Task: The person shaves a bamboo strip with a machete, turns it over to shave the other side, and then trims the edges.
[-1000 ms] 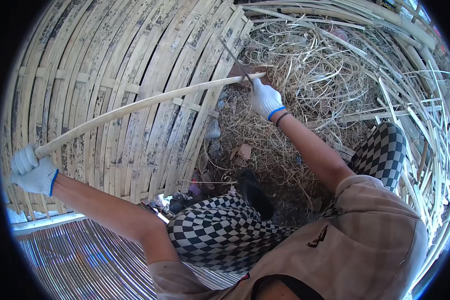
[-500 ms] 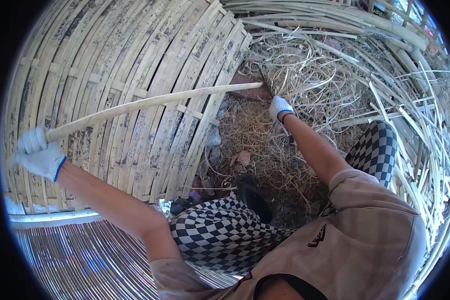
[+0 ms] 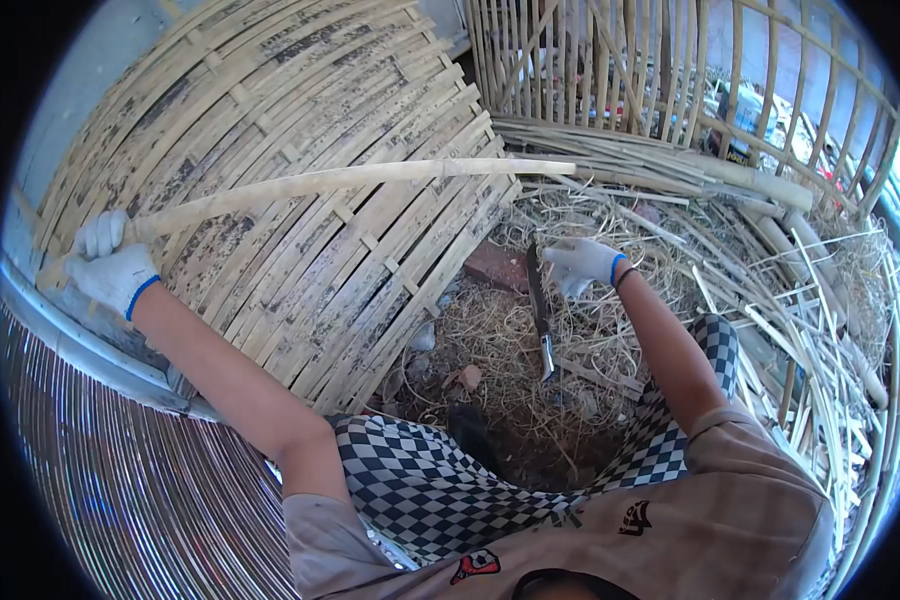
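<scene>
My left hand point(image 3: 110, 262), in a white glove with a blue cuff, grips one end of a long pale bamboo strip point(image 3: 350, 178). The strip reaches rightward over the woven bamboo panel point(image 3: 300, 120), and its far end lies beyond the panel's edge. My right hand point(image 3: 582, 264), gloved the same way, is over the shavings with its fingers partly spread and nothing seen in it. Just left of it is a knife point(image 3: 540, 310) with a dark blade, its handle toward me. A reddish brick point(image 3: 497, 266) sits left of the blade.
Curly bamboo shavings point(image 3: 610, 320) cover the ground. Split strips point(image 3: 790, 340) are heaped on the right, and longer poles point(image 3: 670, 165) lie at the back before an upright bamboo fence point(image 3: 610, 60). A ribbed surface point(image 3: 100, 450) is at the lower left.
The view has tilted up, showing the fence. My right hand has opened and come away from the brick's edge; the knife now lies in full view. The strip's far end is raised from near the brick.
</scene>
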The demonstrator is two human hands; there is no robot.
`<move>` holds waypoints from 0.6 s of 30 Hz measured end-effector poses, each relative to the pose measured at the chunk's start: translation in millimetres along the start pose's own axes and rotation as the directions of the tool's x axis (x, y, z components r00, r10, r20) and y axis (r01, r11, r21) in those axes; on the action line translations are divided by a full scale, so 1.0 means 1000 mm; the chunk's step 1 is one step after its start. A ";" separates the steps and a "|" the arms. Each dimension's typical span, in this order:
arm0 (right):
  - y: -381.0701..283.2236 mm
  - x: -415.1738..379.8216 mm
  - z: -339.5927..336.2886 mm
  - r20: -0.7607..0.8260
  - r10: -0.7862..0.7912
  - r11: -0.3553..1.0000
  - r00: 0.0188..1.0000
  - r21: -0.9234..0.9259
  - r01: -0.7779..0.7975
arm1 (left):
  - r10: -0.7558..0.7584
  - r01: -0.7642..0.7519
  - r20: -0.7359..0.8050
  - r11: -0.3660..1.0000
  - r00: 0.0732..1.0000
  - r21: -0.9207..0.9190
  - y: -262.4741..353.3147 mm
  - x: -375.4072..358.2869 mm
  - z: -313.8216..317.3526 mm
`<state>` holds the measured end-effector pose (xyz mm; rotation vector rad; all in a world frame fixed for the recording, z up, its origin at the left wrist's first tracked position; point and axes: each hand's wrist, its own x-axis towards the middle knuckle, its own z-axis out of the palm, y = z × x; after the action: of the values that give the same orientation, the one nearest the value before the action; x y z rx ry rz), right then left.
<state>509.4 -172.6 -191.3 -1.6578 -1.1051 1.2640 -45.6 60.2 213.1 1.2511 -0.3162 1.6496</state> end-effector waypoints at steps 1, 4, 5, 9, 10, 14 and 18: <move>-0.016 -0.017 -0.004 0.006 -0.119 0.986 0.993 0.122 0.117 | 0.060 -0.058 -0.129 0.998 0.990 0.022 -0.002 -0.002 0.011; -0.036 -0.056 0.000 -0.027 -0.378 0.794 0.925 0.504 0.339 | -0.107 0.051 -0.178 0.954 0.978 -0.294 -0.010 -0.008 0.031; -0.039 -0.065 0.002 -0.054 -0.444 0.683 0.895 0.626 0.377 | -0.172 0.099 -0.147 0.907 0.974 -0.408 -0.016 -0.015 0.048; -0.026 -0.068 -0.006 -0.161 -0.334 0.399 0.929 0.868 0.294 | -0.158 0.130 -0.070 0.943 0.985 -0.305 -0.039 -0.022 0.054; -0.024 -0.077 -0.004 -0.316 -0.347 0.320 0.883 0.845 0.428 | -0.168 0.146 -0.052 0.947 0.984 -0.286 -0.037 -0.022 0.050; -0.013 -0.079 -0.022 -0.347 -0.397 0.260 0.850 0.846 0.466 | -0.184 0.174 -0.019 0.952 0.983 -0.253 -0.038 -0.016 0.037; -0.010 -0.081 -0.022 -0.295 -0.447 0.212 0.845 0.883 0.420 | -0.115 0.101 -0.099 0.986 0.988 -0.132 -0.028 -0.013 0.024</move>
<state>518.2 -246.3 -151.7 -0.3537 -0.5235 1.1408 -9.1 49.3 202.9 1.0632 -0.2778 1.5719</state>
